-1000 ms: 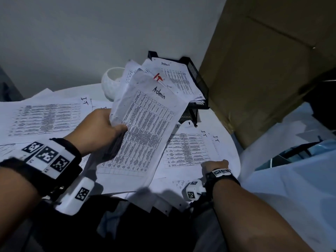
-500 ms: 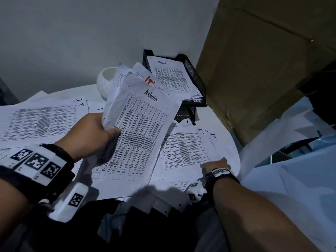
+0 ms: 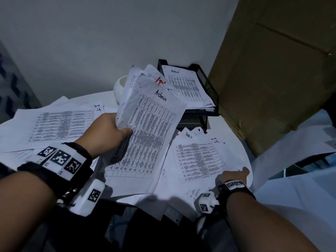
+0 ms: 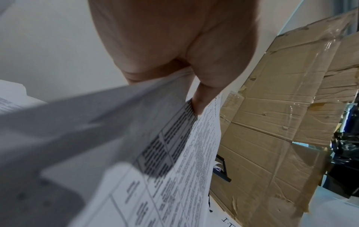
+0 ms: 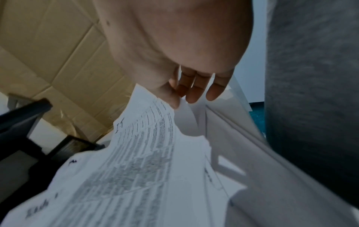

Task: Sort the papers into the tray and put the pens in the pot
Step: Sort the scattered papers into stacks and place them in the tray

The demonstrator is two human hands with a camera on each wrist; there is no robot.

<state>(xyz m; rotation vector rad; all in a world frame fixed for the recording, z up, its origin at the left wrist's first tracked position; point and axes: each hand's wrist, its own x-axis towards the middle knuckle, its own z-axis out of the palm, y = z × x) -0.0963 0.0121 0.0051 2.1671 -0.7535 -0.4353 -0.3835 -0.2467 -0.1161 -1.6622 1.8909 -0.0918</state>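
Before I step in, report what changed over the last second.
Little. The left hand shifted its stack slightly clear of the tray, uncovering the tray's top sheet. The right hand stays at the corner of the I.T sheet, pinching it. Nothing was let go.

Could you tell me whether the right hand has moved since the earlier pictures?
No: the right hand still pinches the I.T sheet at the same spot by the table rim.

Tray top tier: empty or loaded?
Loaded. The black mesh tray holds a stack of printed sheets in its top tier, the uppermost marked Admin. Lower tier contents: cannot tell.
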